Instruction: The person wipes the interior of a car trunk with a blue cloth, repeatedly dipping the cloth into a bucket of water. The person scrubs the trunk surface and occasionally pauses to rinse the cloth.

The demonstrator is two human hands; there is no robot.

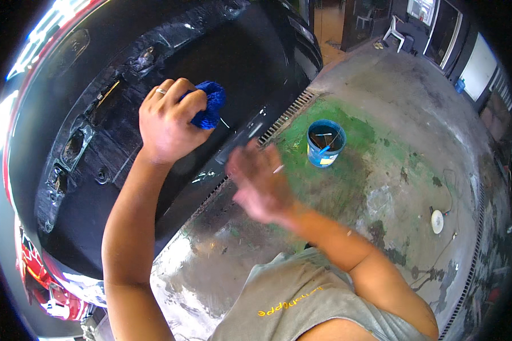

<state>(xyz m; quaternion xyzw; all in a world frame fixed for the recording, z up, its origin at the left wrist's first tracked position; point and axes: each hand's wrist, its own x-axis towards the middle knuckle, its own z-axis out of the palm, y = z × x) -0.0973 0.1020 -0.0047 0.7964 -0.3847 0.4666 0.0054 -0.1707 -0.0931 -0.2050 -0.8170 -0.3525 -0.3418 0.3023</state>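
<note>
My left hand (173, 119) is closed around a bunched blue cloth (211, 105) with a fuzzy surface. It is over a glossy black car panel (233, 62), beside a recessed strip (114, 99) with openings and fittings. My right hand (261, 184) is near the panel's lower edge, smeared by motion, so its fingers cannot be read clearly. A small pale streak shows by its fingers; I cannot make out what it is.
A blue bucket (324, 156) holding tools stands on the green-stained concrete floor (375, 170). A slotted drain (290, 116) runs beside the car. A round white object (437, 221) lies at right. A white chair (395, 34) stands far back. Red lamp parts (34, 264) show lower left.
</note>
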